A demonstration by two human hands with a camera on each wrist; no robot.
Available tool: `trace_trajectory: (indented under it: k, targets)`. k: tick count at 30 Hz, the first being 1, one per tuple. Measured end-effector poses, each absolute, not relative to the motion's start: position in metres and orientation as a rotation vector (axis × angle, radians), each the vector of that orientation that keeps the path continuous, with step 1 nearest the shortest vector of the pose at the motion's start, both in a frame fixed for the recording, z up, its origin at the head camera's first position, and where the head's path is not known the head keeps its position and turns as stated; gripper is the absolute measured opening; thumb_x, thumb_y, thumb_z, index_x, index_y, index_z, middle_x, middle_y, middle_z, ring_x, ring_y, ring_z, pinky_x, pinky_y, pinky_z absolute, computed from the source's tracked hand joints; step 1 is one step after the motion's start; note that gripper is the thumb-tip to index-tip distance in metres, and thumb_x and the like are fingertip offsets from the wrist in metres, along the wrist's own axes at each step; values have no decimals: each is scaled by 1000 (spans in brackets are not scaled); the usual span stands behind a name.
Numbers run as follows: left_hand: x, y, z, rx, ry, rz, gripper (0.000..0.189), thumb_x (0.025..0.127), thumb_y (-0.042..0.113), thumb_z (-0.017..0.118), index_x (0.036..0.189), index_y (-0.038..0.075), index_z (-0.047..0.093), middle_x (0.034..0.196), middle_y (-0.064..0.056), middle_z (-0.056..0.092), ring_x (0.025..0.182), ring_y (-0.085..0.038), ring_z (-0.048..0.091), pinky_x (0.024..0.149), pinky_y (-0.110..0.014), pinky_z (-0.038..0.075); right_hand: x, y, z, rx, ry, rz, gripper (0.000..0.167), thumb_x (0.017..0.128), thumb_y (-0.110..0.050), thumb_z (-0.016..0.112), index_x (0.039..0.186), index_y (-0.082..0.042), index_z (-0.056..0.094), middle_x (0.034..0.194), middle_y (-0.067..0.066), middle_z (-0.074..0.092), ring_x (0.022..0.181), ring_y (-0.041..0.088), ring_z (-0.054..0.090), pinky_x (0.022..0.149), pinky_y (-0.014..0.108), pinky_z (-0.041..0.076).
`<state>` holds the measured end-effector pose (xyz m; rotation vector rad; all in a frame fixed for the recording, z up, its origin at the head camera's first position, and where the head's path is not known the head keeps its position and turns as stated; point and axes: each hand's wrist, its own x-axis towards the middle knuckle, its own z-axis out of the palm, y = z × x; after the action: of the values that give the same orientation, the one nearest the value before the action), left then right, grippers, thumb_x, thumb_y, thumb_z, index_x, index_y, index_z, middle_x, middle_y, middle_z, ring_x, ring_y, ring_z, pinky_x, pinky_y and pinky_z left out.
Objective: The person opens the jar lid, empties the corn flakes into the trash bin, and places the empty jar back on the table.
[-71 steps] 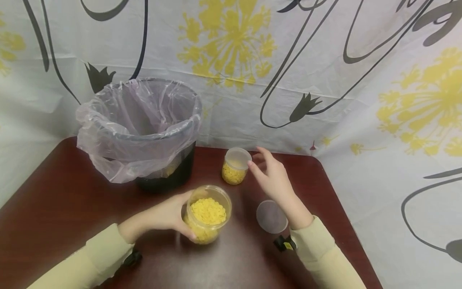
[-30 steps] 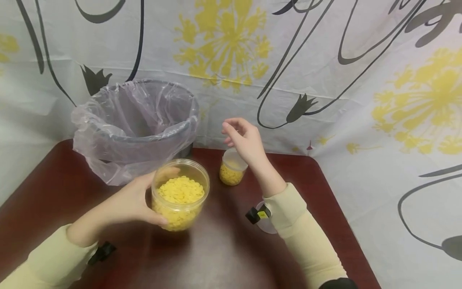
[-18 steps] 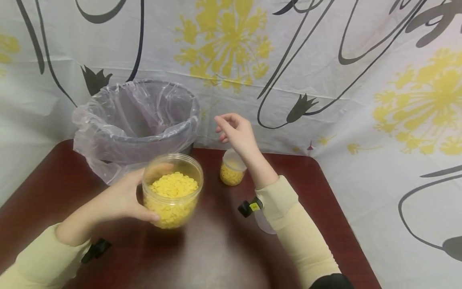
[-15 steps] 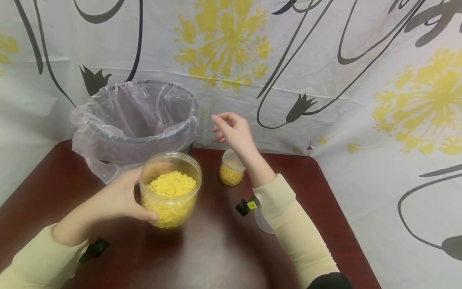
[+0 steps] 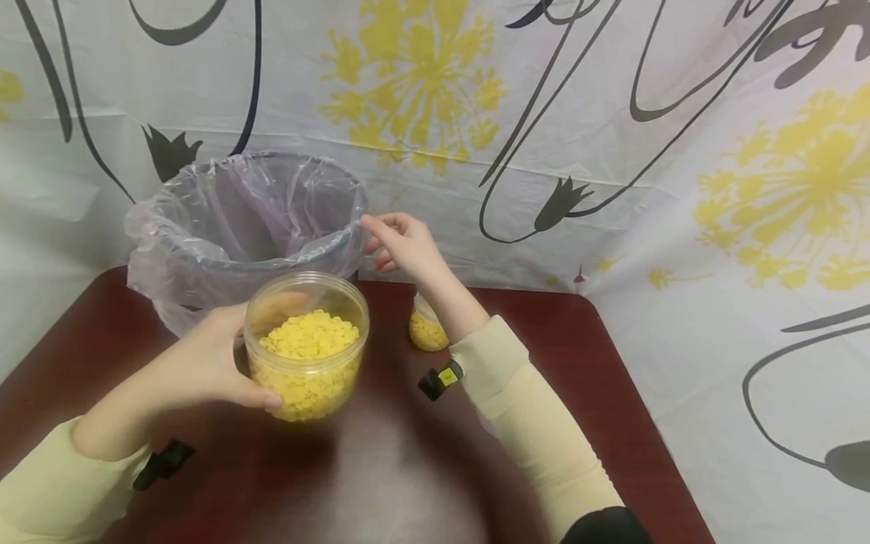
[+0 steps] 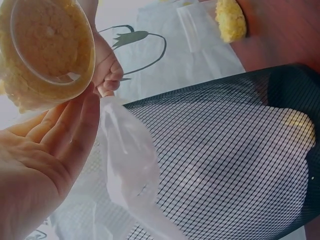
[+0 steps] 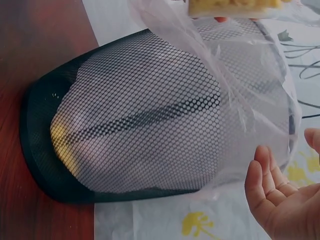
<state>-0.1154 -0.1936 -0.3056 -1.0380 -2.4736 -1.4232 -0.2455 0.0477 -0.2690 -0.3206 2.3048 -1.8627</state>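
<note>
The left hand [image 5: 204,361] grips the jar [image 5: 309,378] in its fingers, above the table [image 5: 272,499]. Past them, the right hand's [image 5: 408,248] fingers, loose and holding nothing, are at the bin [image 7: 135,112] (touching or not, I cannot tell). The step looks like bringing jar to bin; the next move probably calls for steadying the bin, then tipping.

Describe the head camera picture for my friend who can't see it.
A person's left hand holds an open jar of yellow pieces; their right hand is beside the rim of a bag-lined bin. A smaller jar stands on a dark red table.
</note>
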Motion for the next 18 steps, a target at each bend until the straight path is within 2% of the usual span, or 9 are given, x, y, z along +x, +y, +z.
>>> trace_trajectory:
  k: [8, 13, 18]
  targets:
    - [-115, -201, -297, -1042, -2436, -1386, 100, 48, 11, 93, 138, 11, 50, 126, 3, 60, 112, -6, 52, 94, -13, 36, -247, 35, -266, -271, 2230, -1847, 53, 91, -36, 65, 129, -4, 46, 87, 14, 65, 57, 19, 62, 64, 35, 56]
    - [-114, -205, -291, -1017, -2446, -1391, 102, 47, 8, 93, 139, 12, 49, 129, 6, 58, 111, -6, 51, 94, -12, 35, -248, 31, -266, -240, 2158, -1914, 55, 90, -30, 67, 130, -4, 42, 81, 14, 64, 52, 20, 59, 63, 38, 55]
    - [-112, -208, -286, -962, -2460, -1485, 102, 47, 2, 91, 139, 10, 48, 127, 5, 59, 108, -8, 52, 93, -13, 37, -248, 29, -266, -234, 2082, -1982, 58, 90, -23, 67, 135, -3, 36, 74, 12, 63, 47, 18, 56, 55, 32, 53]
